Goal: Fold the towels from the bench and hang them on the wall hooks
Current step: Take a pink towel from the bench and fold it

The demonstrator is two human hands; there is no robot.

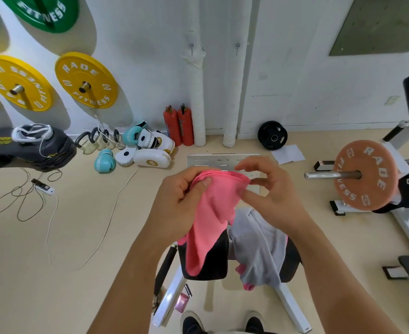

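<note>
In the head view, the left hand (pixel 183 189) pinched the gathered top edge of a soft pink cloth towel (pixel 210 213), held up over the near end of the black padded worktop (pixel 219 249). The right hand (pixel 268 189) gripped the same edge with thumb and lower fingers. A crumpled grey cloth towel (pixel 259 249) lay on the worktop, unfolded. Two small metal wall hooks (pixel 192 48) on the far wall hung bare, so nearly all the work seemed left.

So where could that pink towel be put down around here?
Bare floor stretches left of the bench, below the cables. By the wall, boxing gloves and fire extinguishers crowd it. The grey towel covers the bench's right pad.
</note>
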